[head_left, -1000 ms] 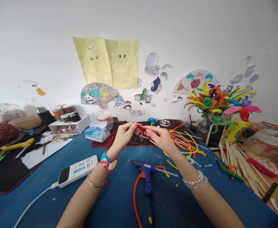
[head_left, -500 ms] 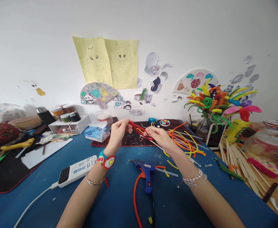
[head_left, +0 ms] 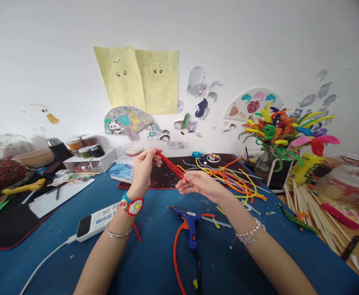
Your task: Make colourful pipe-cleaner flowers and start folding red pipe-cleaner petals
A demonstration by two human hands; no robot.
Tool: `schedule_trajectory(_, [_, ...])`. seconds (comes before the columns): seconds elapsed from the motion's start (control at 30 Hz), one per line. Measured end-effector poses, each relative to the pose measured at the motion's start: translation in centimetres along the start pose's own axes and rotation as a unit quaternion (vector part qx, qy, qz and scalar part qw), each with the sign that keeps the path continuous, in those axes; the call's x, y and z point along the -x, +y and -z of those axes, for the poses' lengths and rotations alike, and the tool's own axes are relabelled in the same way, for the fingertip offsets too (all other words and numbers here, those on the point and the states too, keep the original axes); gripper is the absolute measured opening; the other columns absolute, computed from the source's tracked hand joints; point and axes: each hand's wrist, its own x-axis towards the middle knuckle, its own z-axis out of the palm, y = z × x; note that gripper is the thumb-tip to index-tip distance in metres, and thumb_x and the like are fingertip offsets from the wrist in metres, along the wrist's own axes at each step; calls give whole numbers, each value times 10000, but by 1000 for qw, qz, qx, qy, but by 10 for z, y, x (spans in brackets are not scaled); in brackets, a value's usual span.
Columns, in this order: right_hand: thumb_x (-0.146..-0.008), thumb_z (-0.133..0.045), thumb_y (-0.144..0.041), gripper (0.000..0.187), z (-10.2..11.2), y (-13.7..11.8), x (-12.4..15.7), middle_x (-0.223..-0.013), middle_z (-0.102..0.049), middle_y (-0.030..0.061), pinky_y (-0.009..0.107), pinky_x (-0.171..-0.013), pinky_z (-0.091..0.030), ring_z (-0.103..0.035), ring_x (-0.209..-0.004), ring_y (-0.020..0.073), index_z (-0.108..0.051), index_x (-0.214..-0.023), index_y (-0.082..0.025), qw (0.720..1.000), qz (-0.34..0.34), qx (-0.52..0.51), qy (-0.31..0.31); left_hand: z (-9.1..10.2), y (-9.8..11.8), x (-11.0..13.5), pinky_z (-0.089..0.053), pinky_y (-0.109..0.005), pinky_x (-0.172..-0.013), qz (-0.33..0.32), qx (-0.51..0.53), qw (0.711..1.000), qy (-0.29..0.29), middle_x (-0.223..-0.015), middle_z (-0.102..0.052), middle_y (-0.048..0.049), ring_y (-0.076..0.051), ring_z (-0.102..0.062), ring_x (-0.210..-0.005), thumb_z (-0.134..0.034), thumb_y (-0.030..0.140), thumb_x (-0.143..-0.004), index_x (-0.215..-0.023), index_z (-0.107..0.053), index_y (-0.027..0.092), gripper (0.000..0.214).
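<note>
Red pipe cleaners (head_left: pixel 170 164), bunched side by side, slant down from left to right between my two hands above the table. My left hand (head_left: pixel 144 167) pinches their upper end with thumb and fingers. At their lower end, my right hand (head_left: pixel 203 185) has thumb and index finger closed on the bunch, its other fingers loosely curled. Below the hands, a blue glue gun (head_left: pixel 190 223) lies on the blue tabletop, its nozzle toward the left. Behind my right hand spreads a loose pile of orange, yellow and purple pipe cleaners (head_left: pixel 228 177).
A white power bank (head_left: pixel 95 223) with a cable lies at left, near a tissue pack (head_left: pixel 120 170). Pipe-cleaner flowers (head_left: pixel 280 127) stand in a glass vase at right, beside wooden sticks (head_left: pixel 311 213). A small dish of pompoms (head_left: pixel 213 158) sits at the back.
My hands have drawn apart, the left one moving left and slightly up, the right one slightly down. The red bunch between them now shows longer and straighter.
</note>
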Motion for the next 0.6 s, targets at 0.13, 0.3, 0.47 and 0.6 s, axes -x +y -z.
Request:
schedule_trajectory(0.13, [-789, -654, -374, 239, -2, 3, -4, -848, -729, 91, 278, -706, -558, -685, -699, 134, -596, -788, -142, 998, -2, -47, 43, 4, 2, -2, -396, -198, -470, -12, -13, 999, 28, -561, -563, 8, -74, -498, -480, -613, 345, -746, -763, -699, 119, 243])
schedule_trajectory(0.3, [-776, -666, -380, 236, -4, 9, -8, -791, -735, 74, 269, -688, -570, -691, -692, 139, -592, -761, -157, 991, 16, -105, 80, 6, -1, -2, -395, -198, -468, -56, -49, 996, 39, -578, -576, -2, -79, -502, -499, -608, 351, -763, -780, -721, 129, 249])
schedule_trajectory(0.47, [-766, -684, -311, 180, -4, 10, -8, -787, -733, 84, 272, -700, -571, -692, -717, 149, -617, -784, -144, 989, 4, -97, 111, 8, 1, -1, -394, -212, -467, -102, -114, 987, 48, -555, -586, -4, -89, -498, -485, -602, 357, -774, -789, -732, 144, 250])
schedule_trajectory(0.6, [-752, -697, -285, 166, -4, 6, -9, -766, -733, 79, 267, -686, -573, -690, -688, 144, -622, -791, -143, 980, 2, -113, 161, 8, 3, 2, -397, -222, -480, -117, -153, 980, 48, -562, -591, -5, -94, -502, -487, -585, 361, -784, -773, -728, 146, 259])
